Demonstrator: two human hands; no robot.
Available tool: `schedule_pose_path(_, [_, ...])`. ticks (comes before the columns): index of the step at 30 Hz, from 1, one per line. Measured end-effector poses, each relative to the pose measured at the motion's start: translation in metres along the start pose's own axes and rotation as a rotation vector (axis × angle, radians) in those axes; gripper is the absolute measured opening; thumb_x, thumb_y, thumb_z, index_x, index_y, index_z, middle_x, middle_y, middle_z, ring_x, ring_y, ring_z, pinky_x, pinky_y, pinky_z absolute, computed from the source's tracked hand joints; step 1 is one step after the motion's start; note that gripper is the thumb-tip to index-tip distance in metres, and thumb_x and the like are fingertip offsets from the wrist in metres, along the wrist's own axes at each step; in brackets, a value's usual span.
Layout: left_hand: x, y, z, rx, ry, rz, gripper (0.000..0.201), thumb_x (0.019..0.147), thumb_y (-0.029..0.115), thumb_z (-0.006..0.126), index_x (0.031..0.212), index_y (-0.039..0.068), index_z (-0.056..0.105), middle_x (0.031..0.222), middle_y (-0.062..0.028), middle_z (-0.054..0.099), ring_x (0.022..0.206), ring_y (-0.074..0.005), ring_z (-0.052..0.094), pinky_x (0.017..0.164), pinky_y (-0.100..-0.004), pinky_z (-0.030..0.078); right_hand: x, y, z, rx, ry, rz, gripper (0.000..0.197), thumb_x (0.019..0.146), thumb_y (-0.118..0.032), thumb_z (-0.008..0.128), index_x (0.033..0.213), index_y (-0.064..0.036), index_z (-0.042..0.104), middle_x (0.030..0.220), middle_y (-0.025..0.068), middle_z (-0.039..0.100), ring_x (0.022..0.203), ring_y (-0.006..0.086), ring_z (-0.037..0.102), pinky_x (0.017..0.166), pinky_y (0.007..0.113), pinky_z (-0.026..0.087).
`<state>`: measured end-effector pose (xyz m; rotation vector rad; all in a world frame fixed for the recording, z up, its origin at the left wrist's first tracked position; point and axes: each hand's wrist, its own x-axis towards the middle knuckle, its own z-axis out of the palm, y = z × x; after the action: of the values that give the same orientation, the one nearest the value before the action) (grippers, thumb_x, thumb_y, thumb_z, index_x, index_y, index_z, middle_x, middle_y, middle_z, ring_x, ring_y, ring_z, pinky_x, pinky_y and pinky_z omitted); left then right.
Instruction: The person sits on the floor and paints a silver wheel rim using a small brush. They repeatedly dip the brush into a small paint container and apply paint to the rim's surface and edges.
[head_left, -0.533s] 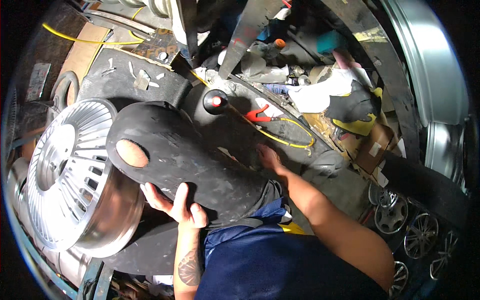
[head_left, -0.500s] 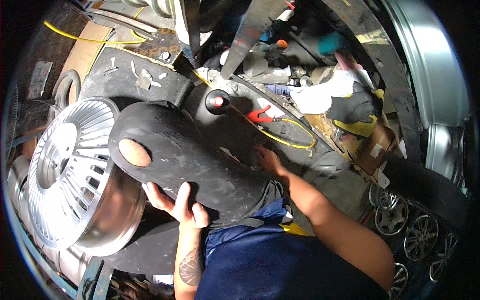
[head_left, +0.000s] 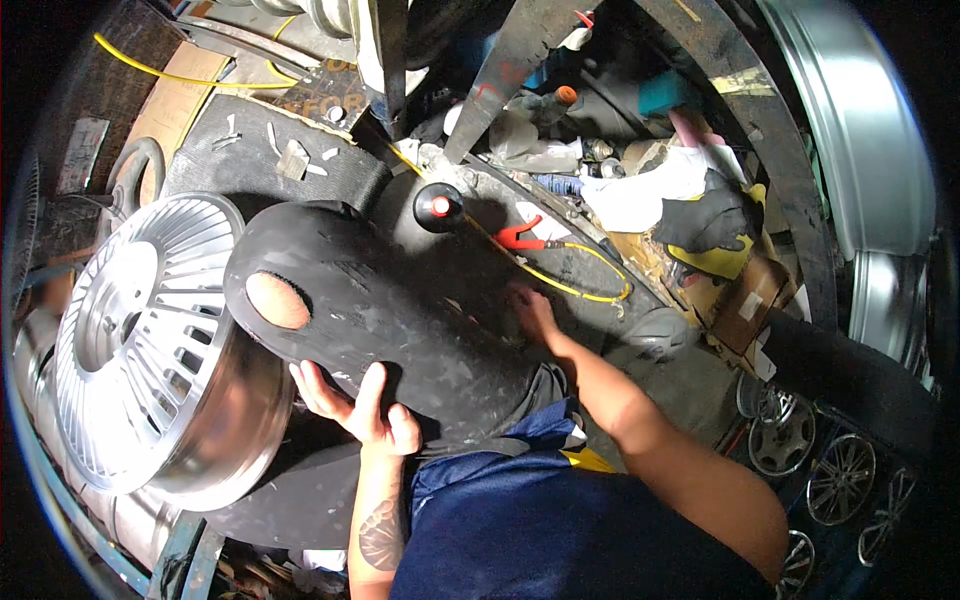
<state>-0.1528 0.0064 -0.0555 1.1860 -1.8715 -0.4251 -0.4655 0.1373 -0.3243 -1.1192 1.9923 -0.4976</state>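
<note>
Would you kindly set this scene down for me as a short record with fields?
Left hand: empty, palm up, at the near edge of the black trouser leg
Right hand: at the leg's other side, fingers in shadow; grip unclear
Left side: large silver spoked wheel, tilted
Beyond the leg: dark bottle with red top; red-handled tool on a yellow hose
Lower right: several smaller-looking wheels

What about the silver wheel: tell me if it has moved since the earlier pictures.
No: the silver wheel shows no clear shift either way against the dark pad beyond it.
</note>
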Motion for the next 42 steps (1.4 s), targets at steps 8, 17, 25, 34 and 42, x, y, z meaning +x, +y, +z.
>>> schedule_pose_path(8, [-0.001,-0.001,-0.003,0.018,0.013,-0.011,0.041,0.088,0.040,0.051,0.115,0.016,0.070,0.158,-0.0300,0.022,0.145,-0.0536,0.016,0.115,-0.0660,0.013,-0.002,-0.023,-0.003,0.087,-0.105,0.134,0.036,0.100,-0.031,0.053,0.126,-0.0084,0.065,0.123,0.0152,0.068,0.118,0.0281,0.063,0.098,0.039,0.047])
schedule_pose_path(17, [0.002,0.001,-0.001,-0.003,0.019,-0.009,0.040,0.087,0.038,0.051,0.112,0.015,0.072,0.157,-0.0304,0.023,0.144,-0.0549,0.017,0.115,-0.0649,0.013,0.006,-0.017,0.006,0.002,-0.218,-0.035,0.036,0.099,-0.031,0.057,0.125,-0.0079,0.066,0.114,0.0103,0.072,0.102,0.0194,0.067,0.091,0.034,0.051])
schedule_pose_path(25, [-0.001,-0.001,-0.004,0.017,0.010,-0.005,0.038,0.086,0.036,0.052,0.107,0.014,0.075,0.156,-0.0310,0.026,0.144,-0.0530,0.018,0.116,-0.0616,0.015,0.008,-0.208,-0.086,0.381,-0.186,-0.061,0.040,0.105,-0.033,0.051,0.109,0.0014,0.071,0.092,0.0087,0.072,0.075,0.0116,0.062,0.065,0.026,0.049])
schedule_pose_path(34, [0.005,0.003,-0.003,0.028,-0.001,0.000,0.039,0.079,0.031,0.055,0.109,0.016,0.076,0.156,-0.0281,0.029,0.143,-0.0514,0.021,0.117,-0.0565,0.018,-0.030,-0.333,-0.162,0.899,0.095,-0.418,0.049,0.107,-0.035,0.042,0.091,0.0032,0.068,0.080,0.0101,0.066,0.070,0.0136,0.061,0.064,0.027,0.048])
schedule_pose_path(42, [0.007,0.006,-0.008,0.015,-0.012,-0.018,0.039,0.081,0.030,0.057,0.113,0.018,0.075,0.157,-0.0245,0.029,0.144,-0.0495,0.020,0.117,-0.0555,0.019,-0.032,-0.336,-0.148,1.237,0.016,-0.347,0.048,0.107,-0.036,0.041,0.089,0.0006,0.066,0.080,0.0107,0.063,0.068,0.0154,0.059,0.061,0.027,0.046])
